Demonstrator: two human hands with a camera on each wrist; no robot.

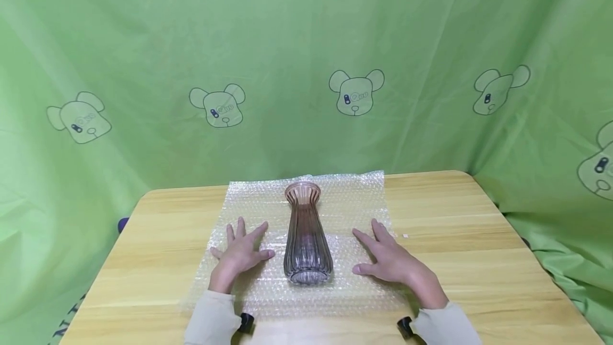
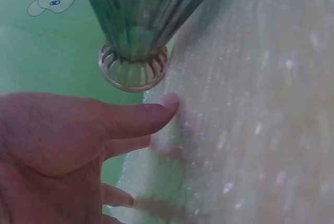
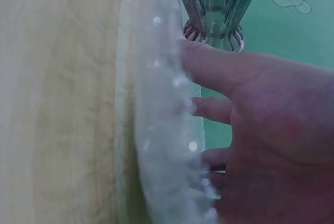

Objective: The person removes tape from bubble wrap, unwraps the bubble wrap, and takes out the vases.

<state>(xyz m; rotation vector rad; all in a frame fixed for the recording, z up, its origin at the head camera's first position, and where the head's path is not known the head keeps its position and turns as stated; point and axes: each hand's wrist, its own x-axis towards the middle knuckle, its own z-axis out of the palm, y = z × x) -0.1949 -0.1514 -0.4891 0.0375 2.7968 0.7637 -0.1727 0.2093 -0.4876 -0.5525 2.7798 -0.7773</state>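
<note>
A ribbed glass vase [image 1: 308, 233], pinkish at the flared mouth and dark grey toward the base, lies on its side on a sheet of bubble wrap [image 1: 268, 297]. Its mouth points to the far edge of the table, its base toward me. To the left of the vase my left hand [image 1: 241, 251] rests on the wrap with fingers spread. On the other side my right hand [image 1: 390, 260] lies on the wrap, fingers likewise spread and apart from the glass. Both wrist views show the thumb and fingertips against the bubble wrap [image 2: 250, 130], the vase [image 3: 219, 4] beyond.
The wooden table [image 1: 488, 260] extends past the wrap on both sides. A small white scrap [image 1: 405, 236] lies just right of the wrap. Behind the table hangs a green curtain [image 1: 287, 137] with bear-head prints. Something purple [image 1: 123, 224] shows at the table's left edge.
</note>
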